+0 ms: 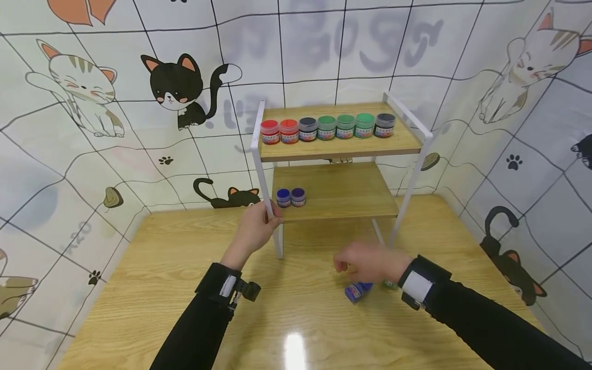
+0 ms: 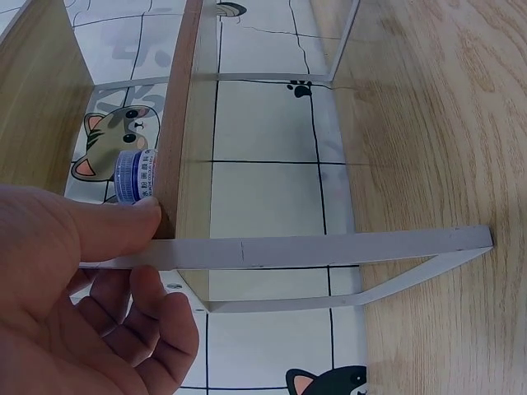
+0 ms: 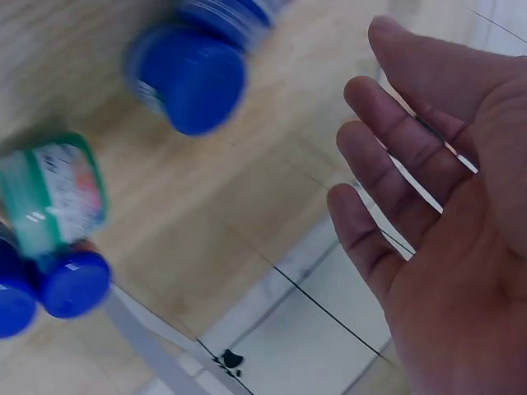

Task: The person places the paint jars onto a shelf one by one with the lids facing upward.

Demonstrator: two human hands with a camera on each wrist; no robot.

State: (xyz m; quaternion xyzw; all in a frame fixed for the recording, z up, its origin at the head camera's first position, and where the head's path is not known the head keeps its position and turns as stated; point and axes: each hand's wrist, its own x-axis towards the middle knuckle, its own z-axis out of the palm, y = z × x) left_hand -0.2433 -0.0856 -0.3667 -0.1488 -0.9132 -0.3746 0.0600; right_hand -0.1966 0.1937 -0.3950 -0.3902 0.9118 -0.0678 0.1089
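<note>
My left hand (image 1: 257, 227) grips the front left leg of a two-tier wood and white metal rack (image 1: 341, 218) at the lower board's corner. In the left wrist view, the thumb (image 2: 115, 229) lies on one side of the white leg (image 2: 329, 251), with curled fingers on the other. My right hand (image 1: 365, 260), blurred in the head view, hovers over the table by a blue paint jar (image 1: 355, 292). Its fingers (image 3: 403, 164) are loosely spread and hold nothing. Blue jars (image 3: 202, 82) and a green jar (image 3: 62, 193) appear near it in the right wrist view.
On the top board (image 1: 324, 150) stands a row of red, dark and green jars (image 1: 326, 128). A blue jar (image 1: 283, 198) and a dark purple jar (image 1: 298, 197) sit at the lower board's left. Cat-patterned sheeting (image 1: 176, 154) surrounds the wooden table (image 1: 176, 267).
</note>
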